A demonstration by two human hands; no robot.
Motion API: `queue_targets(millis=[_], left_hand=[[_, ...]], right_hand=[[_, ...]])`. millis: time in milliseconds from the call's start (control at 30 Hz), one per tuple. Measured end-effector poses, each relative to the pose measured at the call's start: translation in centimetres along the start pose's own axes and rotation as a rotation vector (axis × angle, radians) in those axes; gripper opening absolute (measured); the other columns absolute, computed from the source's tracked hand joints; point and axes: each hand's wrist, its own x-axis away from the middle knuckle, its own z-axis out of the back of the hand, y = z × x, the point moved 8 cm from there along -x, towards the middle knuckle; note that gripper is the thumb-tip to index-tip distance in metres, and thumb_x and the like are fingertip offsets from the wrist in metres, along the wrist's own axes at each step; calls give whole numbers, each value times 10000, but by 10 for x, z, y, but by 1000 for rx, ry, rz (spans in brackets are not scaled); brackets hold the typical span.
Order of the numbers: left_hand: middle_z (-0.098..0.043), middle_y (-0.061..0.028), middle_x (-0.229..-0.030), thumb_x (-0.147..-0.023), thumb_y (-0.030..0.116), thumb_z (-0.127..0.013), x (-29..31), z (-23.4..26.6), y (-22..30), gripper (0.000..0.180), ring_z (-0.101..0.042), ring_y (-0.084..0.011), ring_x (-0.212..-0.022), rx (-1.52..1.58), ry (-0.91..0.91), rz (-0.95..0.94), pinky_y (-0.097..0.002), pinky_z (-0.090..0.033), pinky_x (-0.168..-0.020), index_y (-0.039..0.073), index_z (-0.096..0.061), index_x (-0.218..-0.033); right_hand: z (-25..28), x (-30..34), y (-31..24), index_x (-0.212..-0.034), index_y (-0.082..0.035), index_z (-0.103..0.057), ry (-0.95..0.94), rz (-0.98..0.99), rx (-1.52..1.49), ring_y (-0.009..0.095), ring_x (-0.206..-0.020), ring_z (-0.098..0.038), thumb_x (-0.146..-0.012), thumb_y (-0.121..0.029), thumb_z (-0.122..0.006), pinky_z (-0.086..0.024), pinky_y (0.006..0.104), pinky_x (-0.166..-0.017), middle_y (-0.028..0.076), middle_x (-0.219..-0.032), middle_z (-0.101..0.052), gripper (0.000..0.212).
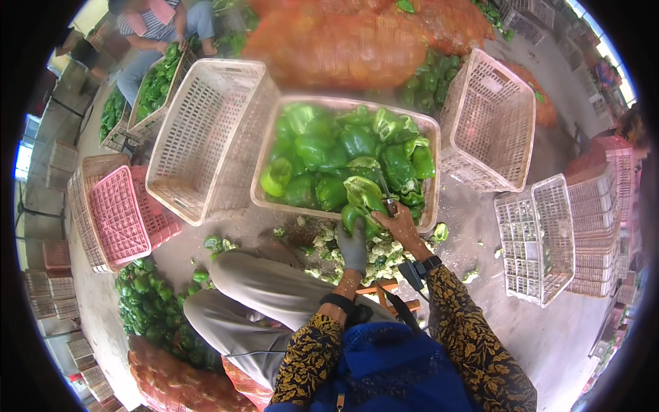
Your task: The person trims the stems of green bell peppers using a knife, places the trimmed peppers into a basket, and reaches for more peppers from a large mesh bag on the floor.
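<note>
My left hand (353,248), in a grey glove, grips a green bell pepper (353,215) at the near edge of a full crate. My bare right hand (403,228) is closed round a small knife (382,181), its blade pointing away from me over the peppers. Just beyond the held pepper, a cut-open pepper half (364,192) shows its pale inside. The crate (266,199) is heaped with green bell peppers, several of them cut open. Pale pepper cores (382,255) lie in a pile on the floor beneath my hands.
Slatted crates stand left (206,130) and right (489,123), with a white crate (535,240) farther right. Orange mesh sacks (336,48) lie beyond. Loose peppers (154,295) are heaped by my left leg. At the far left a person (154,27) handles peppers over a crate.
</note>
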Motion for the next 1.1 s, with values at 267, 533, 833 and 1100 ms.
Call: queue_targets(millis=[267,533,833,1100], left_hand=[[-550,-126,-1223,-795,412,-746,19,1,0,755,-604,-256,-1058,286,-82,100,-401,-572,-816,22,-389,-1334],[-604,-69,-1193,-901,417,-610,41,-31,21,510,-618,-220,-1053,618,-389,377,-387,-553,-854,93,-493,-1278],[-464,-70,-1376,-903,479,-573,31,-39,14,588,-466,-287,-1244,680,-441,371,-525,-440,-989,159,-408,-1369],[-557,-78,-1272,-884,465,-603,12,-26,-7,560,-547,-286,-1147,589,-310,404,-485,-470,-946,147,-465,-1324]], right_hand=[[7,29,-9,-1058,21,-603,-95,-287,-275,74,-561,-504,-796,-277,-768,-382,245,-425,4,-756,-591,429],[37,49,17,-1181,32,-524,-23,-446,-737,75,-459,-437,-757,-303,-801,-338,253,-403,4,-664,-509,607],[52,48,-105,-1196,-101,-616,91,238,10,129,-807,-625,-803,-188,-755,-496,242,-673,78,-935,-661,426],[-19,31,-88,-1163,-38,-595,-366,239,259,173,-734,-511,-684,-246,-792,-451,332,-683,71,-813,-552,559]])
